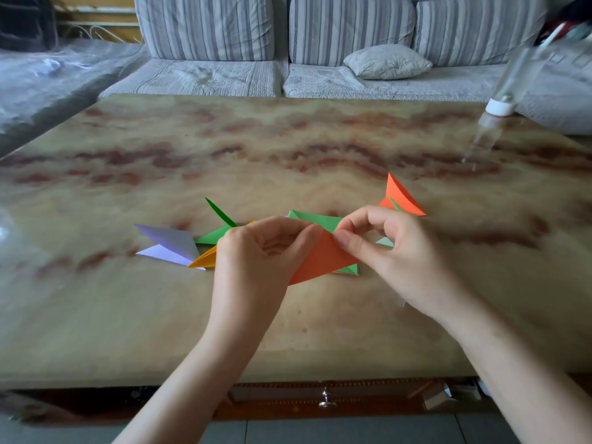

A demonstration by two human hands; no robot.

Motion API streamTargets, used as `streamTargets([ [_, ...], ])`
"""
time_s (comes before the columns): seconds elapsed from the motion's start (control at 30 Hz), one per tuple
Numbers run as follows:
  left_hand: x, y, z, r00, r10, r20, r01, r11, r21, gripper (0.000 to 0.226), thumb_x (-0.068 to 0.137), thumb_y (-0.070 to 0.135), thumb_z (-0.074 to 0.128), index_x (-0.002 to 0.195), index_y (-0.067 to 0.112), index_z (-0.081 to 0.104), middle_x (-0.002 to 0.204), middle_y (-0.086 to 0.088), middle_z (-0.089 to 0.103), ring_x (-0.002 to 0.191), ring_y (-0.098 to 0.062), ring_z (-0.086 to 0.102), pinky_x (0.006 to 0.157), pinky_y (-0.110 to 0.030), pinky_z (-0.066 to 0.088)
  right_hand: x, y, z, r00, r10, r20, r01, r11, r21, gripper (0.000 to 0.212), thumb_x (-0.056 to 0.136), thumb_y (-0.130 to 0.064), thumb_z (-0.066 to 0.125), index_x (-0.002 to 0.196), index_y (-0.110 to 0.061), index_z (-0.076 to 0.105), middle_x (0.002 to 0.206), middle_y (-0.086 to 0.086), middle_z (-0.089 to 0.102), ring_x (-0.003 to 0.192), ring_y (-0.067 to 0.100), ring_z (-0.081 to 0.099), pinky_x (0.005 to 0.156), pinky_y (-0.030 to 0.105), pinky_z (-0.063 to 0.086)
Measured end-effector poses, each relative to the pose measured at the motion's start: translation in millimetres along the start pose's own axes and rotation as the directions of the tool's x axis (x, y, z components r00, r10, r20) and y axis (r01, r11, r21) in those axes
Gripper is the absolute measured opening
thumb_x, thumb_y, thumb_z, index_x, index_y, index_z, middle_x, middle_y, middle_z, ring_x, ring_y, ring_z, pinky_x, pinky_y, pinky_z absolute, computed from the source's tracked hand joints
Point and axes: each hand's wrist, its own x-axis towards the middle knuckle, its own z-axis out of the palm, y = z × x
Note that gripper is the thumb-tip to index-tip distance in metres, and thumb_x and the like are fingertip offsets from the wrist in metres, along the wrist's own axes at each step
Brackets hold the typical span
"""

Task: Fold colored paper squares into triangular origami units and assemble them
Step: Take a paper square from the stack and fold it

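Two hands meet over the marble table: we log left hand and right hand both pinching one orange triangle, apparently lifted off the surface. Left of the grip lie a yellow unit and purple unit. Just behind it, a green unit; farther right, an orange unit stands propped.

Marbled table bears folded paper units and a bottle.

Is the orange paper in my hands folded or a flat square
Folded: the orange paper is a triangle, pinched by the left hand and right hand.
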Motion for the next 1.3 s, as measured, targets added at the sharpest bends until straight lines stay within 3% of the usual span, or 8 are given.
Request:
streamTargets([
  [0.17, -3.4, -0.8, 0.5, 0.997, 0.071, 0.043, -0.075, 0.993, 0.095, 0.01, 0.075, 0.021, 0.075, 0.07, 0.029, 0.073, 0.069, 0.023, 0.069, 0.059, 0.009, 0.063, 0.058, -0.003, 0.042, 1.2, -8.6, -2.8, 0.999, -0.003, 0.051, 0.0, 0.998, 0.065, 0.001, 0.077, -0.023, 0.071, 0.077, -0.024, 0.071, 0.078, -0.008, 0.07, 0.079, 0.003, 0.062, 0.074, 0.016, 0.046],
  [0.43, -4.8, -0.1, 1.4, 0.996, -0.018, 0.085, 0.019, 1.0, -0.019, 0.013, 0.077, 0.019, 0.073, 0.071, 0.03, 0.073, 0.062, 0.022, 0.069, 0.059, 0.008, 0.064, 0.055, -0.004, 0.043, 4.0, -2.4, 3.3, 0.999, -0.001, -0.054, 0.003, 0.999, 0.038, 0.012, 0.079, -0.015, 0.072, 0.071, -0.024, 0.07, 0.068, -0.01, 0.067, 0.071, 0.01, 0.057, 0.069, 0.022, 0.044],
  [0.53, -3.2, -4.0, 1.2, 0.998, -0.006, 0.064, 0.003, 0.999, 0.044, 0.016, 0.076, 0.016, 0.075, 0.069, 0.03, 0.071, 0.064, 0.024, 0.069, 0.058, 0.008, 0.064, 0.057, -0.004, 0.044, 2.9, -1.1, 4.1, 0.992, -0.003, -0.123, 0.006, 1.0, 0.019, 0.014, 0.08, -0.014, 0.072, 0.07, -0.024, 0.069, 0.069, 0.0, 0.067, 0.069, 0.019, 0.056, 0.068, 0.025, 0.045],
  [0.7, -1.1, -4.4, -0.7, 0.998, 0.003, 0.07, -0.009, 0.997, 0.079, 0.018, 0.075, 0.015, 0.075, 0.068, 0.031, 0.071, 0.067, 0.025, 0.068, 0.058, 0.009, 0.065, 0.059, -0.004, 0.045, 2.6, -3.7, 5.9, 0.99, 0.015, -0.143, -0.013, 1.0, 0.015, 0.015, 0.082, -0.013, 0.069, 0.07, -0.023, 0.067, 0.073, 0.009, 0.068, 0.067, 0.013, 0.051, 0.067, 0.02, 0.042],
  [0.97, 2.1, -5.2, -6.8, 0.993, -0.06, 0.102, 0.052, 0.996, 0.078, 0.007, 0.076, 0.014, 0.075, 0.072, 0.02, 0.075, 0.063, 0.021, 0.069, 0.057, 0.009, 0.064, 0.056, -0.001, 0.041, 4.8, -2.8, 6.0, 0.984, 0.048, -0.171, -0.038, 0.998, 0.059, 0.018, 0.083, -0.011, 0.068, 0.069, -0.023, 0.067, 0.067, -0.012, 0.065, 0.066, 0.002, 0.052, 0.067, 0.013, 0.041],
  [1.07, 3.7, -6.6, -10.6, 0.989, -0.089, 0.119, 0.083, 0.995, 0.057, 0.004, 0.078, 0.015, 0.074, 0.074, 0.016, 0.076, 0.064, 0.009, 0.073, 0.06, 0.003, 0.067, 0.057, -0.002, 0.042, 7.1, -1.3, 0.7, 0.978, 0.071, -0.198, -0.051, 0.993, 0.104, 0.019, 0.083, -0.011, 0.068, 0.068, -0.023, 0.067, 0.066, -0.015, 0.065, 0.067, 0.001, 0.055, 0.068, 0.016, 0.044],
  [1.2, 5.3, -7.2, -12.9, 0.981, -0.116, 0.155, 0.107, 0.992, 0.061, 0.006, 0.079, 0.014, 0.072, 0.075, 0.016, 0.076, 0.064, 0.008, 0.073, 0.062, 0.0, 0.069, 0.061, -0.004, 0.045, 7.3, -0.6, -0.3, 0.971, 0.101, -0.216, -0.076, 0.99, 0.122, 0.02, 0.083, -0.011, 0.068, 0.068, -0.023, 0.066, 0.064, -0.017, 0.065, 0.066, -0.001, 0.055, 0.07, 0.021, 0.046],
  [1.3, 8.1, -9.2, -16.4, 0.976, -0.135, 0.168, 0.131, 0.991, 0.036, 0.006, 0.081, 0.011, 0.07, 0.077, 0.011, 0.075, 0.066, 0.006, 0.074, 0.062, -0.003, 0.07, 0.061, -0.005, 0.046, 9.5, -0.8, -6.1, 0.962, 0.145, -0.232, -0.111, 0.982, 0.152, 0.018, 0.084, -0.014, 0.068, 0.069, -0.024, 0.066, 0.063, -0.019, 0.064, 0.067, -0.001, 0.056, 0.074, 0.032, 0.049],
])
